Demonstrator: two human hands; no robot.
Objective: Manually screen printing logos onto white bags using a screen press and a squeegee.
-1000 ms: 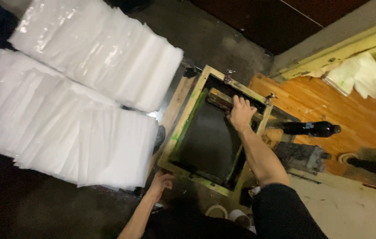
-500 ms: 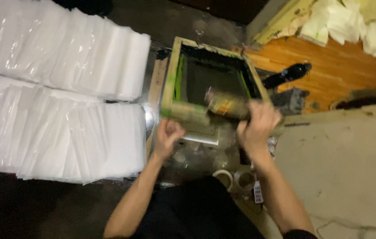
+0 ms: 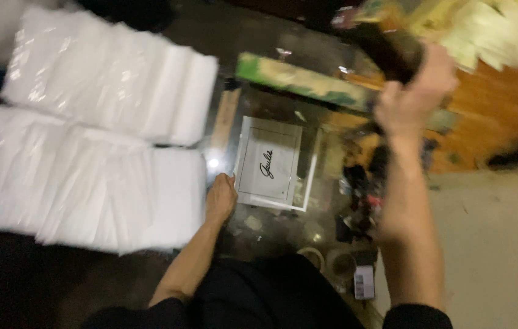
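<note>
My right hand (image 3: 414, 97) is raised at the upper right, shut on the dark handle of a squeegee (image 3: 387, 49), which is blurred. The green-edged printing screen frame (image 3: 298, 82) is tilted up at the back. Beneath it a white rectangular sheet (image 3: 271, 164) with a dark printed script mark lies on the glass work surface (image 3: 271, 237). My left hand (image 3: 221, 198) rests on the glass, its fingertips touching the sheet's lower left corner.
Two big stacks of white bags or sheets (image 3: 94, 146) fill the left side. Small jars, tape rolls and dark clutter (image 3: 356, 231) sit to the right of the sheet. An orange wooden surface (image 3: 503, 128) and crumpled pale paper (image 3: 503, 30) lie at the upper right.
The screen frame has swung up off the surface, baring the printed white sheet. My right hand rose with the squeegee. My left hand moved from the frame's edge to the sheet's corner.
</note>
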